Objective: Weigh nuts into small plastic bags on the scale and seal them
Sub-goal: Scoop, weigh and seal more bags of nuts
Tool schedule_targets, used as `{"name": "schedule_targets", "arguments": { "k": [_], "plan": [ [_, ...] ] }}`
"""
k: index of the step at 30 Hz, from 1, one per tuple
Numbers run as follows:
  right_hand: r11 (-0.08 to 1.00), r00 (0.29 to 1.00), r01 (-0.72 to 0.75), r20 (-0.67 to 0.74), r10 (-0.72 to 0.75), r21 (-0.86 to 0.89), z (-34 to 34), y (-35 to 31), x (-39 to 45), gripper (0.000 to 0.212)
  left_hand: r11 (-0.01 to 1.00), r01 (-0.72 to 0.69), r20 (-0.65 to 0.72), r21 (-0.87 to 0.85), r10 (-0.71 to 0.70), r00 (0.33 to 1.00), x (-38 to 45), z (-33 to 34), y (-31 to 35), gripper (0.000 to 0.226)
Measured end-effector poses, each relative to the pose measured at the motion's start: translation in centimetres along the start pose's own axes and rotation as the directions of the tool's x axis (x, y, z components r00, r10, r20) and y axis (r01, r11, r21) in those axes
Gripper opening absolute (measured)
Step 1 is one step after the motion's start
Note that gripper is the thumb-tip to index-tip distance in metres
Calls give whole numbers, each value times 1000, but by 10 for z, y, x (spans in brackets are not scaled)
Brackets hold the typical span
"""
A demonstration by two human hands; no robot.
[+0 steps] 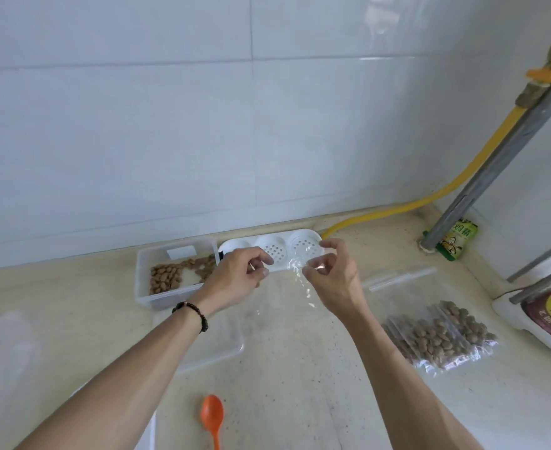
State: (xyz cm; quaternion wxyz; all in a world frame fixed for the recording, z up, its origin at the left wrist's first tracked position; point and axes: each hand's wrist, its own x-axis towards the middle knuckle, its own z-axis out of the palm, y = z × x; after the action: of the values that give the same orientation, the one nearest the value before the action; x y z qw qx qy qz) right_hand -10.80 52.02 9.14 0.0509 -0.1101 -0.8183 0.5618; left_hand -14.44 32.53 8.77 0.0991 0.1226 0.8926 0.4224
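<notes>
Both my hands hold an empty clear plastic bag (296,284) up above the counter. My left hand (238,274) pinches its top edge on the left; my right hand (329,274) pinches it on the right. A clear tub of brown nuts (170,274) stands at the back left, just left of my left hand. Several filled, nut-packed bags (439,336) lie in a pile at the right. An orange spoon (213,417) lies near the front edge. Under my left forearm lies a clear lid or tray (222,342). No scale can be made out.
A white tray with perforated round cups (287,251) sits against the tiled wall behind my hands. Empty clear bags (400,280) lie right of them. A yellow hose (381,211), a grey pipe (495,164), a green packet (456,238) and a white container (540,323) fill the right corner.
</notes>
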Motion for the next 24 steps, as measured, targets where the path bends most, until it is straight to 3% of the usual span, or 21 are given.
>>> {"name": "schedule_targets", "arguments": {
  "k": [6, 13, 18, 24],
  "plan": [
    [1000, 994, -15, 106, 17, -22, 67, -40, -38, 25, 999, 46, -74, -24, -48, 996, -64, -73, -45, 10],
    [982, 949, -188, 254, 190, -30, 163, -43, -105, 34, 968, 249, 60, 24, -250, 966, -167, -150, -141, 25],
    [960, 923, -239, 274, 271, -146, 217, -28, -144, 36, 946, 320, -52, 53, -318, 947, -206, -159, -191, 11],
    [922, 915, -290, 210, 346, -255, 239, -11, -164, 41, 947, 298, -115, 123, -285, 952, -215, -143, -219, 6]
  ]
}}
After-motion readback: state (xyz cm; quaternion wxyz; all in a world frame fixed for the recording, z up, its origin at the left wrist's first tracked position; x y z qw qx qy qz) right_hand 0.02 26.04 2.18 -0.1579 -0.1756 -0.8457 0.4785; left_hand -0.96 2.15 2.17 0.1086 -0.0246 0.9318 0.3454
